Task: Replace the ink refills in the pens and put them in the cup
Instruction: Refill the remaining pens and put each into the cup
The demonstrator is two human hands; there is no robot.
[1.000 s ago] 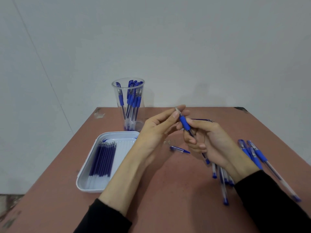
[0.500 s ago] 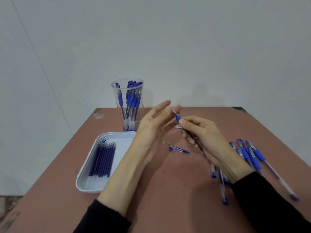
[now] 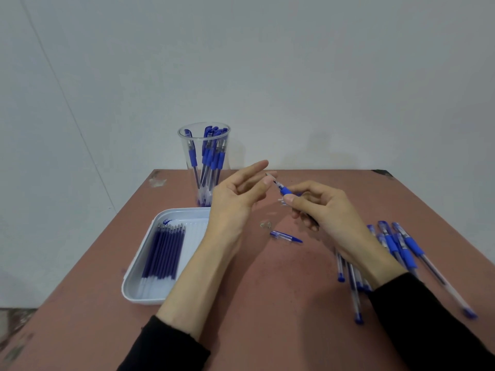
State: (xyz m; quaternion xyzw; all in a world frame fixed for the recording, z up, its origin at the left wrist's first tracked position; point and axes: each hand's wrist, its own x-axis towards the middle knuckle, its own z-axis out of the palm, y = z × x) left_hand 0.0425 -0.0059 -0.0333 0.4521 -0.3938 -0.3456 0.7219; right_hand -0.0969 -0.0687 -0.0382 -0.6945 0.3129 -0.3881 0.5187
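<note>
My right hand pinches a pen by its blue grip above the middle of the table, tip pointing up and left. My left hand hovers just left of it with relaxed, spread fingers; its thumb is close to the pen tip, and contact is unclear. A clear cup holding several blue pens stands at the back of the table. A white tray at the left holds a row of dark blue refills.
A blue pen cap and a small clear piece lie on the reddish table below my hands. A loose pile of blue pens lies to the right, partly under my right forearm. A pale wall stands behind the table.
My left hand let go of the pen tip and its fingers spread. My right hand tilted the pen lower and to the left while keeping hold of it.
</note>
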